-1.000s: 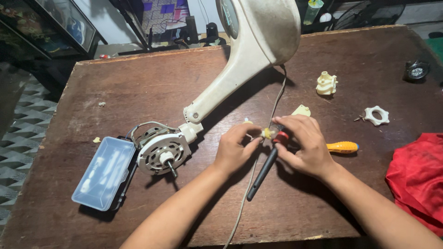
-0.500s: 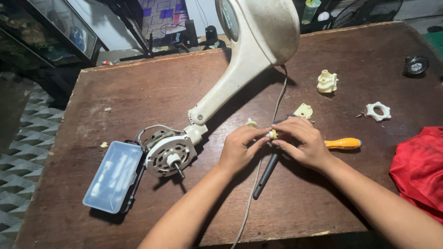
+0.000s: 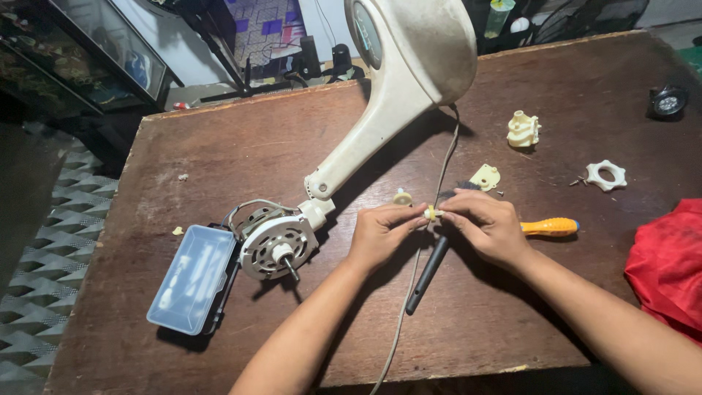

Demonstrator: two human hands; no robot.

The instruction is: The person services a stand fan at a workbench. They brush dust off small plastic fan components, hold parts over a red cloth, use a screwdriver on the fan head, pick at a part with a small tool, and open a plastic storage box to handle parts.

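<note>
Centre of the frame: left hand (image 3: 379, 235) and right hand (image 3: 491, 225) brought together, fingertips of both pinched on a small cream plastic part (image 3: 431, 213), held just above the dark wooden table (image 3: 219, 153). Too small to tell whether gear or bushing.

Directly below the hands: grey power cord (image 3: 409, 307) and a black-handled tool (image 3: 426, 275). Right of centre, partly hidden by the right hand: orange-handled screwdriver (image 3: 550, 227). Left of centre: bare fan motor (image 3: 276, 247) on its cream fan stand (image 3: 380, 117), shaft pointing toward the lower edge; beside it a clear blue plastic case (image 3: 191, 278). Upper right: cream gear housing (image 3: 523, 130), white notched ring nut (image 3: 605, 174), flat cream piece (image 3: 485, 176). Right edge: red cloth (image 3: 669, 267).

Likely risks: a slip of the pinch, sending the part rolling off the near edge or under the cord. Too hard a twist, cracking thin plastic. Dim light, hiding small loose bits on dark wood. A sleeve-free forearm sweep, snagging the cord and tugging the motor.
</note>
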